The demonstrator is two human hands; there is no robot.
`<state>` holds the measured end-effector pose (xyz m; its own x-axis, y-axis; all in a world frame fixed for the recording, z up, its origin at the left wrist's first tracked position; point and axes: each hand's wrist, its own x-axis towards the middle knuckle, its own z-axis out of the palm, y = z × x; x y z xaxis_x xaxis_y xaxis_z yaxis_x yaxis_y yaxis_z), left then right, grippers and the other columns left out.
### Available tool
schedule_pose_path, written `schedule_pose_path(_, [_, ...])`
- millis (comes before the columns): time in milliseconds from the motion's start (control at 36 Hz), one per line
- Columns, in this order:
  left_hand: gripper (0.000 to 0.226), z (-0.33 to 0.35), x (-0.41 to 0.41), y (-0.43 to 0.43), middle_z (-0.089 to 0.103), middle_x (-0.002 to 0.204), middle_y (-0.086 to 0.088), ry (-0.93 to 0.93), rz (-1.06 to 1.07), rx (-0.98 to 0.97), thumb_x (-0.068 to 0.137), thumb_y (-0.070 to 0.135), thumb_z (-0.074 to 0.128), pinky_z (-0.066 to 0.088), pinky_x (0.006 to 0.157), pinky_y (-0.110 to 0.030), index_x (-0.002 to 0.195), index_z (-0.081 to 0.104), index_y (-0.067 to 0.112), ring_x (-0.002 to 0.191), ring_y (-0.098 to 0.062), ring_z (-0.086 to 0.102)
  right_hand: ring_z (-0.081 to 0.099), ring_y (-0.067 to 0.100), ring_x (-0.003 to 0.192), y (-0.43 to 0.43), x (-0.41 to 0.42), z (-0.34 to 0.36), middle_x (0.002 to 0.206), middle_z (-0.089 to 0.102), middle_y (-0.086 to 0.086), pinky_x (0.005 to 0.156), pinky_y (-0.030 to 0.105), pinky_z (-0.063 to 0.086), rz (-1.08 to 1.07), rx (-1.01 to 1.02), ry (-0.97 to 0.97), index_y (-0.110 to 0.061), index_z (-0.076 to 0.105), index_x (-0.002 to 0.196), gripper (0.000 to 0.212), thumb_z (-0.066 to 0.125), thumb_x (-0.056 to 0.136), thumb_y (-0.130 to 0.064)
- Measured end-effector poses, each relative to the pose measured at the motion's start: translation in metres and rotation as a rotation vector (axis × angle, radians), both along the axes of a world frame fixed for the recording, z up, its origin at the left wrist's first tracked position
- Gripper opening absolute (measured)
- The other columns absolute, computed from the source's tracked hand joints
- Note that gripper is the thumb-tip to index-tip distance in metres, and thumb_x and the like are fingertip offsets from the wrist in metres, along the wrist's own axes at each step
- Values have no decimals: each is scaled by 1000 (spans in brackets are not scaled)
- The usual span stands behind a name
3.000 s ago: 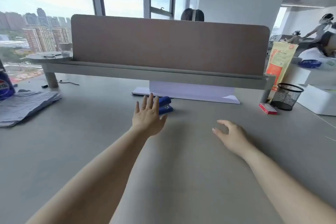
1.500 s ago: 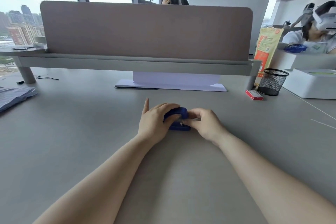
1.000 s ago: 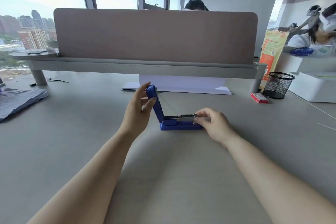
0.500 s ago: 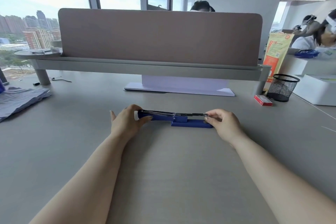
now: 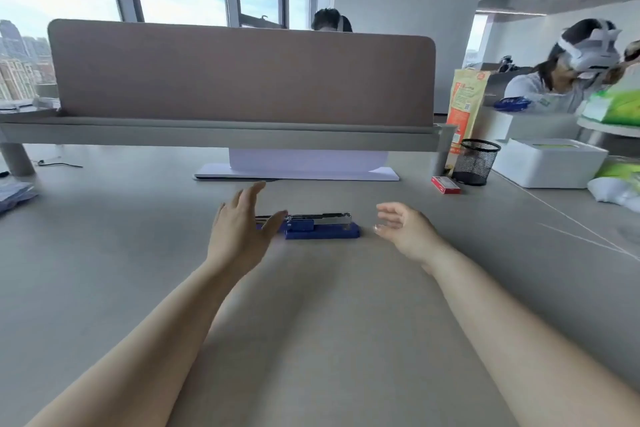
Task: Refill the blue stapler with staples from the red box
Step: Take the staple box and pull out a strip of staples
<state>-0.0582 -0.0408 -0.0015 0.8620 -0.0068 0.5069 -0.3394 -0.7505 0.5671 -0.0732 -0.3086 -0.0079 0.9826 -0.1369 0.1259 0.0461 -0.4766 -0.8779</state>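
The blue stapler (image 5: 322, 229) lies unfolded flat on the grey desk, its metal staple channel facing up and its lid end stretched leftward behind my left hand. My left hand (image 5: 240, 229) hovers open just in front of that lid end, fingers spread, covering part of it. My right hand (image 5: 403, 227) is open too, a short gap to the right of the stapler's base, touching nothing. The small red box (image 5: 445, 184) rests farther back on the right, beside the mesh cup, well away from both hands.
A black mesh pen cup (image 5: 476, 161) and an orange bag (image 5: 465, 104) stand at the back right by a white box (image 5: 547, 163). A brown divider panel (image 5: 242, 76) on a raised shelf spans the back, with a white sheet (image 5: 298, 168) beneath. Folded cloth (image 5: 14, 194) lies far left. Other people sit beyond.
The stapler was pulled toward me, its lid swung up and then laid back flat. Both hands have now let go of it and drawn slightly apart.
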Motion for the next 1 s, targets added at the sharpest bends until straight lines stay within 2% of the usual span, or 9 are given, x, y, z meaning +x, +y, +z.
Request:
schedule_pose_path(167, [50, -1, -27, -82, 43, 139, -2, -96, -332, 189, 84, 45, 56, 40, 99, -38, 128, 47, 22, 122, -26, 47, 51, 20, 121, -61, -43, 4, 132, 57, 7, 95, 32, 42, -198, -110, 0, -16, 53, 122, 40, 63, 84, -18])
schedule_pose_path(306, [60, -6, -28, -159, 22, 154, -3, 119, -498, 262, 85, 50, 52, 27, 113, -40, 137, 35, 24, 137, -27, 29, 51, 22, 122, -103, -67, -1, 133, 57, 4, 98, 33, 40, -346, -226, 19, -17, 53, 123, 41, 62, 84, -23])
schedule_pose_path(417, [71, -11, -8, -202, 7, 159, -4, 266, -501, 434, 86, 61, 38, 11, 119, -41, 144, 22, 24, 145, -27, 10, 52, 22, 122, -119, -69, -9, 133, 57, 4, 99, 30, 40, -356, -321, 58, -18, 53, 123, 43, 63, 83, -24])
schedule_pose_path(500, [76, -17, 8, -217, 4, 160, -2, 267, -449, 561, 84, 69, 26, 1, 120, -43, 145, 18, 25, 146, -22, 1, 51, 22, 124, -127, -62, -11, 134, 57, 3, 102, 29, 39, -331, -391, 57, -18, 53, 124, 44, 64, 82, -25])
schedule_pose_path(583, [77, -22, 14, -221, 13, 158, 0, 290, -438, 593, 83, 72, 19, 4, 119, -43, 143, 22, 25, 146, -20, 5, 50, 23, 125, -138, -44, -10, 135, 56, 2, 104, 33, 40, -319, -460, 75, -20, 52, 125, 45, 63, 82, -28])
schedule_pose_path(722, [76, -18, 4, -215, 13, 158, 2, 232, -426, 605, 82, 72, 18, 4, 119, -42, 143, 19, 27, 146, -19, 3, 50, 28, 123, -147, -12, 0, 134, 57, 5, 102, 39, 43, -407, -519, 66, -24, 51, 124, 45, 59, 82, -36])
schedule_pose_path(806, [75, -23, 27, -227, 12, 158, 3, 269, -390, 604, 82, 71, 18, 3, 119, -39, 143, 18, 28, 146, -17, 3, 40, 32, 130, -159, 46, -6, 143, 46, 7, 108, 41, 36, -346, -569, 96, -22, 41, 134, 56, 56, 83, -40])
schedule_pose_path(889, [74, -27, 16, -223, 12, 158, 4, 234, -410, 600, 82, 72, 18, 2, 118, -37, 143, 18, 29, 146, -16, 2, 25, 32, 139, -159, 64, -8, 156, 22, 3, 113, 44, 26, -329, -633, 130, -30, 21, 143, 67, 48, 85, -48])
schedule_pose_path(1000, [74, -27, 14, -222, 11, 158, 5, 230, -411, 598, 82, 72, 19, 1, 117, -35, 143, 17, 30, 146, -14, 1, 18, 28, 143, -163, 86, -9, 159, 5, -10, 114, 47, 19, -281, -684, 195, -39, 9, 144, 66, 37, 87, -56])
